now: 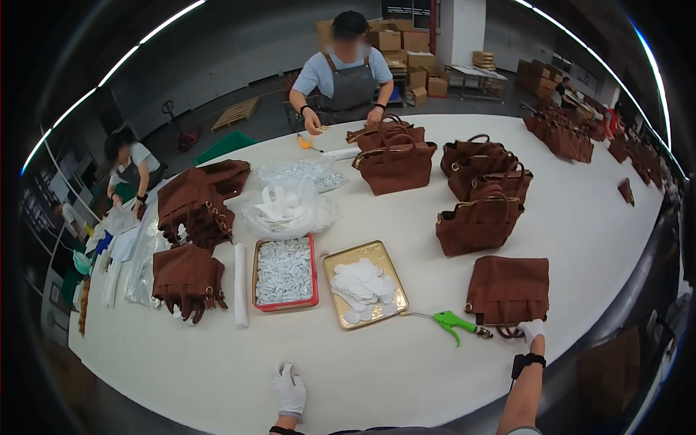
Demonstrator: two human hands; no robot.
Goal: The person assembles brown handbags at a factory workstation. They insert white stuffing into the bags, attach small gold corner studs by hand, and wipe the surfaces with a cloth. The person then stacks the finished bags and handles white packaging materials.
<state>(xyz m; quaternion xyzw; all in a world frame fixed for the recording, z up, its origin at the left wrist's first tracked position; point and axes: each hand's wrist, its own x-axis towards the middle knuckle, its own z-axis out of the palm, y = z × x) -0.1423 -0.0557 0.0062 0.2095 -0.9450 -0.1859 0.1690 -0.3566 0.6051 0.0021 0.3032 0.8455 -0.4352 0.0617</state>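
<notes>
My right hand (533, 331), in a white glove with a dark band at the wrist, is closed at the handle end of a brown handbag (509, 286) lying flat at the right of the table. My left hand (289, 391), also gloved in white, hovers at or rests on the near part of the table, fingers loosely bent and apart with nothing in them. A green air blow gun (454, 323) with a thin metal nozzle lies just left of the handbag. Its nozzle points toward a gold tray (335, 317) of white, rounded flat pieces (362, 283).
A red-rimmed box (315, 279) of small wrapped pieces stands beside a white roll (241, 286). Brown handbags are stacked at left (188, 275) and stand upright at right (478, 226). Plastic bags (290, 210) lie beyond. A co-worker (344, 80) stands across the white table (377, 370).
</notes>
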